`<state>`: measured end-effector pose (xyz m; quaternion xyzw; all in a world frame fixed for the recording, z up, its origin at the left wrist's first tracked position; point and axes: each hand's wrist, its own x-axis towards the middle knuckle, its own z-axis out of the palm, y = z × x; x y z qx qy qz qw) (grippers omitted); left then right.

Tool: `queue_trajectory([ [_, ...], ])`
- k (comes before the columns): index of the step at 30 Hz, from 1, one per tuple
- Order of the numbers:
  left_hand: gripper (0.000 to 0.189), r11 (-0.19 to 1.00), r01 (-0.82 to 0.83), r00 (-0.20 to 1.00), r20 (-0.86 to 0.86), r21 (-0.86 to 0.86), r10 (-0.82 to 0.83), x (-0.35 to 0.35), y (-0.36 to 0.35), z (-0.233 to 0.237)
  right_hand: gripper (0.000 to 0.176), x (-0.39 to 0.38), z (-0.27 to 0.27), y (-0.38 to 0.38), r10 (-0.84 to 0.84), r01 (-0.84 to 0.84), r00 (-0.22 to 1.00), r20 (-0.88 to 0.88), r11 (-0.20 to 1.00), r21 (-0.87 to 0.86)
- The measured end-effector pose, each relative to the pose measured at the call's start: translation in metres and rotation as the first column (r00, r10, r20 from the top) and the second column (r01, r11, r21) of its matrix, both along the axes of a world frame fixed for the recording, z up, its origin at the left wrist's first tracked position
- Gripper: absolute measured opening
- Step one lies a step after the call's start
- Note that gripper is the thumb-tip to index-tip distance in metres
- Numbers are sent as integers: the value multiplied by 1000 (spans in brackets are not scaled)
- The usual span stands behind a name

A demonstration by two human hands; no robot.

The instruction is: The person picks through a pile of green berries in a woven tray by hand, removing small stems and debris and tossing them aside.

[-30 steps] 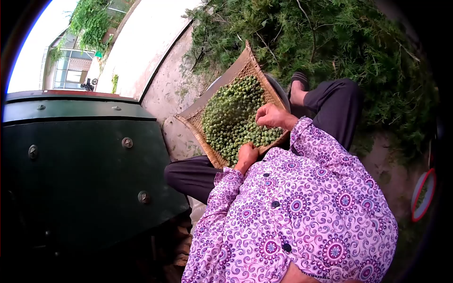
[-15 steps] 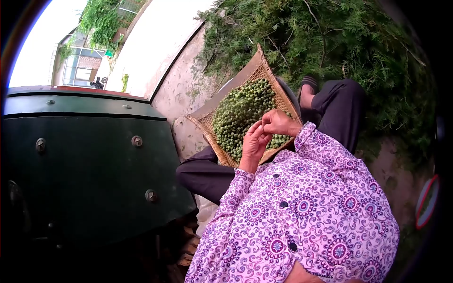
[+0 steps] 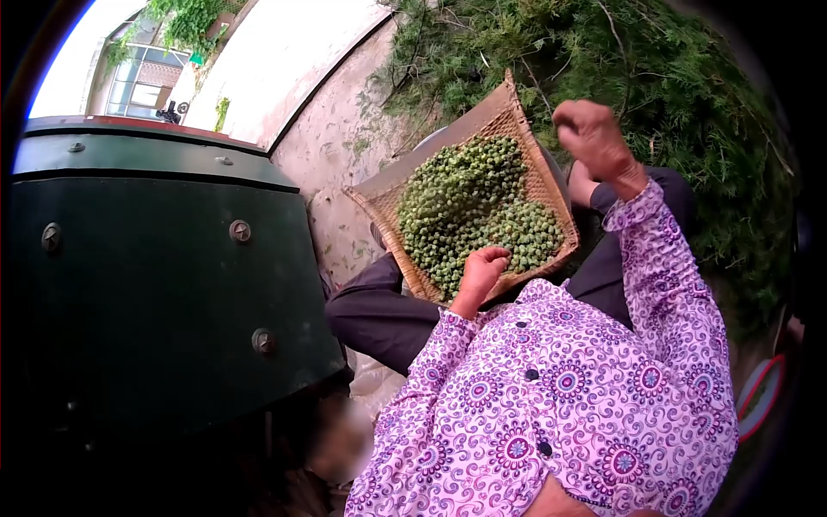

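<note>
A woven wicker basket (image 3: pixel 508 103), wide and shallow, rests across my lap with a heap of small round green berries (image 3: pixel 465 185) in it. My left hand (image 3: pixel 484 274) is just above the berries at the near edge, its fingers curled together; whatever they may hold is hidden. Raised beyond the basket's right rim is my right hand (image 3: pixel 594 142), fingers bent in toward the palm, and what is inside cannot be made out. The two hands are apart, and neither is clearly touching the basket.
Cut green conifer branches (image 3: pixel 655 95) are piled behind and to the right. A dark green metal panel (image 3: pixel 155 293) with star-shaped studs fills the left side. A red-rimmed round object (image 3: pixel 760 396) lies at right. Bare concrete ground (image 3: pixel 336 129) runs beyond the basket.
The hands, fingertips together over the berries before, have separated. My right hand has moved up and right past the basket's rim; my left has lowered slightly and stays over the near edge.
</note>
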<state>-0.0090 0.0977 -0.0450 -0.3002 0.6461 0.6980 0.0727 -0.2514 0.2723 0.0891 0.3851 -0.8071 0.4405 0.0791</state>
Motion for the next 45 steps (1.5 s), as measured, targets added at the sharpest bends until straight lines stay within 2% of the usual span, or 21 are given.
queue_trajectory([
  [1, 22, 992, -7, 997, 72, -130, 16, 4, -6, -8, 15, -20, 13, 13, -150, 158, 966, -210, 987, 21],
  [2, 24, 967, 0, 989, 142, -255, 38, 6, -13, -18, 15, -50, 4, 27, -232, 294, 901, -367, 948, 124],
  [3, 29, 949, -101, 986, 97, -299, 135, 8, -20, -28, 15, -73, -6, 42, -280, 436, 805, -522, 877, 201],
  [5, 34, 810, -50, 969, 167, -585, 181, 3, -40, -44, 12, -87, -11, 52, -319, 472, 863, -391, 786, 399],
  [6, 34, 812, -52, 967, 172, -581, 186, -1, -45, -52, 11, -88, -17, 49, -269, 404, 891, -366, 839, 365],
  [7, 40, 760, -52, 974, 136, -648, 183, -5, -48, -57, 10, -85, -20, 39, -238, 312, 944, -230, 871, 380],
  [8, 46, 700, -52, 980, 99, -712, 175, -9, -52, -62, 11, -78, -21, 30, -178, 244, 964, -196, 887, 392],
  [12, 60, 748, -57, 949, 197, -662, 247, -24, -52, -58, 18, -45, -2, -9, -12, 38, 995, -100, 963, 266],
  [15, 62, 708, -112, 919, 199, -697, 340, -37, -42, -50, 19, -43, 1, -13, -22, 47, 995, -95, 960, 277],
  [19, 66, 692, -60, 856, 320, -720, 407, -42, -40, -57, 18, -38, 4, -9, 36, -10, 991, -129, 980, 199],
  [25, 66, 585, -51, 877, 244, -809, 414, -39, -30, -54, 19, -27, 5, -7, 45, -34, 999, -30, 954, 296],
  [27, 65, 626, -80, 848, 277, -776, 452, -54, -31, -53, 18, -27, 6, -9, 59, -53, 998, -10, 948, 314],
  [29, 67, 702, -185, 757, 356, -687, 548, -64, -37, -55, 18, -26, 8, -11, 66, -66, 998, 9, 943, 326],
  [31, 62, 759, -242, 754, 376, -604, 539, -70, -51, -54, 18, -26, 9, -13, 90, -99, 995, 43, 935, 341],
  [34, 54, 725, -265, 710, 381, -635, 593, -73, -56, -63, 17, -26, 11, -11, 98, -108, 994, 46, 934, 340],
  [36, 42, 624, -341, 756, 190, -703, 627, -64, -63, -78, 17, -26, 12, -9, 107, -114, 993, 39, 933, 342],
  [37, 42, 623, -344, 757, 186, -703, 627, -62, -63, -75, 17, -26, 11, -8, 98, -107, 994, 43, 935, 338],
  [39, 29, 747, -475, 733, 261, -465, 628, -55, -64, -63, 17, -26, 10, -8, 94, -104, 994, 47, 938, 331],
  [40, 23, 718, -566, 723, 174, -406, 669, -47, -64, -81, 17, -26, 8, -7, 99, -111, 994, 51, 930, 351],
  [41, 21, 753, -505, 778, 155, -422, 609, -40, -62, -85, 17, -26, 7, -7, 102, -115, 993, 55, 921, 373],
  [45, 17, 882, -382, 864, 232, -275, 447, -31, -31, -61, 18, -24, 6, -7, 110, -116, 993, 39, 932, 343],
])
